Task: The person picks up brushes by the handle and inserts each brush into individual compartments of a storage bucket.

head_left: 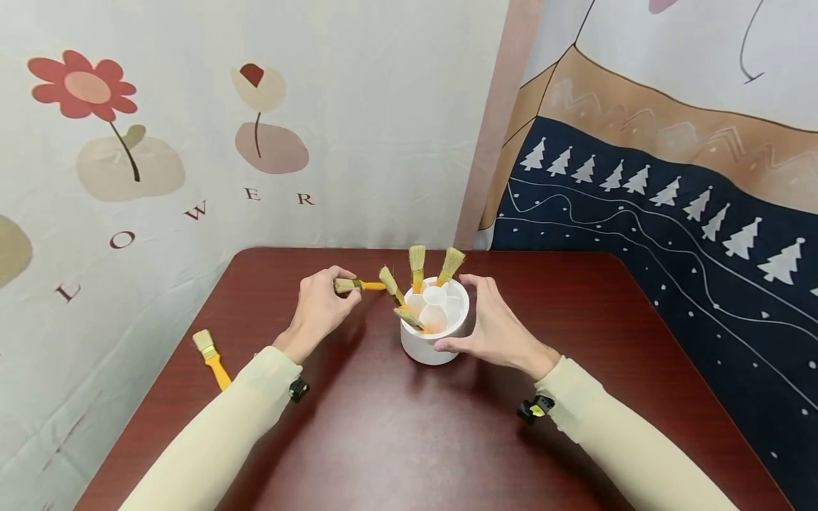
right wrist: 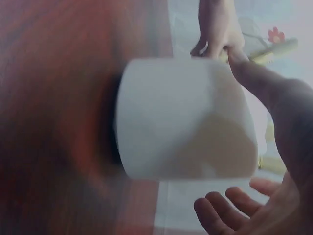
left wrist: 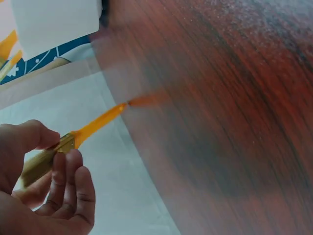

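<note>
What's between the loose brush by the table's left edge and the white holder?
The left hand and its forearm, pinching a brush, lie between the loose brush and white holder; the head view shows it.

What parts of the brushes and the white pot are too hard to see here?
- Head view: the handles of four brushes are hidden inside the white holder.
- Head view: the lone brush on the table has its handle end covered by the left sleeve.
- Left wrist view: the held brush has its handle tip blurred, its bristles partly covered by the left hand.
- Right wrist view: the holder's top is turned away and blurred beside the right hand.
</note>
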`<state>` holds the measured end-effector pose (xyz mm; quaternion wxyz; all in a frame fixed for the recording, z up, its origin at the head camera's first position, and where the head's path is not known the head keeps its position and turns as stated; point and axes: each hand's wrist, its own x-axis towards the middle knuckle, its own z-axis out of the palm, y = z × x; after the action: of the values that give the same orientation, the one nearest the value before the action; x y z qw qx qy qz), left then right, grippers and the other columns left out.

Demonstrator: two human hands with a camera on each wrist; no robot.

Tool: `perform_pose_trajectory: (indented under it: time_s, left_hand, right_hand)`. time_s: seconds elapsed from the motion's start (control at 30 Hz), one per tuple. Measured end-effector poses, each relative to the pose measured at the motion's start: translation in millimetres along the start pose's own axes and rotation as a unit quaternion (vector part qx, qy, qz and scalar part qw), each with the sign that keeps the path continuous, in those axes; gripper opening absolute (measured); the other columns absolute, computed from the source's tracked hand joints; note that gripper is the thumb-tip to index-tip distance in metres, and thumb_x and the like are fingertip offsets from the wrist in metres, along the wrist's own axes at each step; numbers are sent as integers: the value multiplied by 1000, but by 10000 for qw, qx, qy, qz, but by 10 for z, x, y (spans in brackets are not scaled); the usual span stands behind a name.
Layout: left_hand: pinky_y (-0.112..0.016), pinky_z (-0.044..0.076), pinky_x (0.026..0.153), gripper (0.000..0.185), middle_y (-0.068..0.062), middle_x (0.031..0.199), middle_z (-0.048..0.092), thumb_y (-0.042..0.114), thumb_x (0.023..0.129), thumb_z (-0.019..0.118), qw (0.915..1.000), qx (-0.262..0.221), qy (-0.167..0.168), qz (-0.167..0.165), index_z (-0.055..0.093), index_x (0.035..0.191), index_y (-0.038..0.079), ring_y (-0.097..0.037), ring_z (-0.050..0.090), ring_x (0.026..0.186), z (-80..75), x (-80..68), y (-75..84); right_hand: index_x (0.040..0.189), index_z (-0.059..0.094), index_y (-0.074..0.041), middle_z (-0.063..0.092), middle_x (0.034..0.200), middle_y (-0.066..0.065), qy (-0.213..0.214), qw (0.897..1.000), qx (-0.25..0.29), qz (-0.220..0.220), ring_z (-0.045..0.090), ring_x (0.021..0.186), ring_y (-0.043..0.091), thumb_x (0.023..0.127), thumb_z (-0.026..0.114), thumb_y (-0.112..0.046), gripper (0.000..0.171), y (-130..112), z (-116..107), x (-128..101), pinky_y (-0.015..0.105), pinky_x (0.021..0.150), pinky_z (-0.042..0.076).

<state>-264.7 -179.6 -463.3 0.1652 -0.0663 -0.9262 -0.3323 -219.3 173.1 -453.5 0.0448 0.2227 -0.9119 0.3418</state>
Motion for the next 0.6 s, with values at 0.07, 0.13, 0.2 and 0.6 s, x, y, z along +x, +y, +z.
perform_pose_trajectory:
  time_s: [0.07,0.13,0.2,0.6]
  left_hand:
    - [-49,64,89,28,-12,100,88,14,95,81,9997,-112,182,144,85,122,6,-33,81,91,-22,-2,15]
    - [-47,62,87,26,-10,95,87,13,95,81,9989,-190,358,253,85,120,6,-29,80,85,-44,-11,29]
    - [-43,61,86,25,-9,93,87,13,95,81,9978,-258,531,311,85,119,6,-27,79,82,-67,-23,45]
    - [-38,59,88,21,-14,112,82,12,103,85,9926,-533,995,440,84,123,5,-31,80,97,-184,-112,226]
  right_hand:
    - [176,35,-4,47,172,18,-126,9999,37,-40,54,156,36,80,107,-56,131,56,-67,20,63,128,54]
    - [178,33,-6,45,176,17,-285,9994,175,-105,53,158,36,83,106,-53,129,120,-133,49,64,128,53]
    - [180,31,-10,42,180,15,-490,9976,472,-148,55,159,36,86,105,-48,125,179,-187,87,64,128,54]
    - [181,37,-18,48,183,11,-1325,9786,1570,-69,52,166,39,100,92,-35,99,384,-288,298,72,134,45]
